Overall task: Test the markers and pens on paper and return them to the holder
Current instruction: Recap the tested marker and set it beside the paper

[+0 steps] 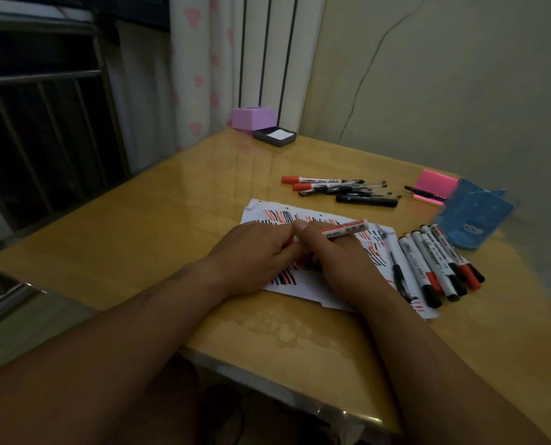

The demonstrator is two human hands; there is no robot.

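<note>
Both hands meet over the scribbled paper (312,293) on one red marker (344,229): I have my right hand (335,261) curled round its white barrel with the thumb on top, and my left hand (255,252) pinching the red cap end, both wrists low over the sheet. I judge this the cap step of a single test, though I cannot tell whether the cap is coming off or going on; either way the next move calls for a straight pull or push along the barrel. The blue holder (473,213) sits at the right, beyond a row of capped markers (434,264).
</note>
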